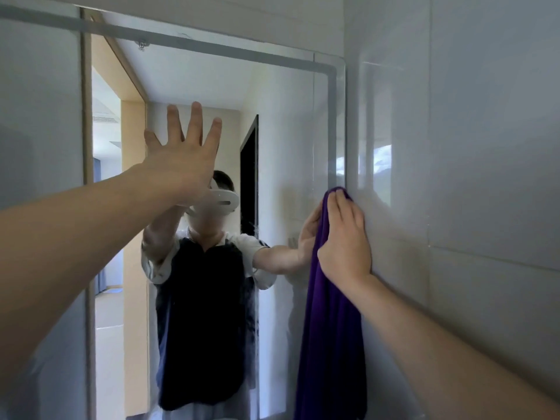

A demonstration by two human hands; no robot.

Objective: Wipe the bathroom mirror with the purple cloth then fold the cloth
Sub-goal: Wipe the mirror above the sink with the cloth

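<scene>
The bathroom mirror [291, 122] fills the wall ahead, with a pale frosted border along its top and right side. My right hand [345, 237] presses the purple cloth [330, 328] flat against the glass near the mirror's right edge, fingers straight and pointing up. Most of the cloth hangs down in a long fold below my palm. My left hand [185, 156] is raised in front of the mirror's middle with its fingers spread wide, holding nothing; whether it touches the glass I cannot tell.
A white tiled wall [469, 177] meets the mirror's right edge at a corner, close beside my right forearm. The glass reflects a person, a doorway and a dark door behind.
</scene>
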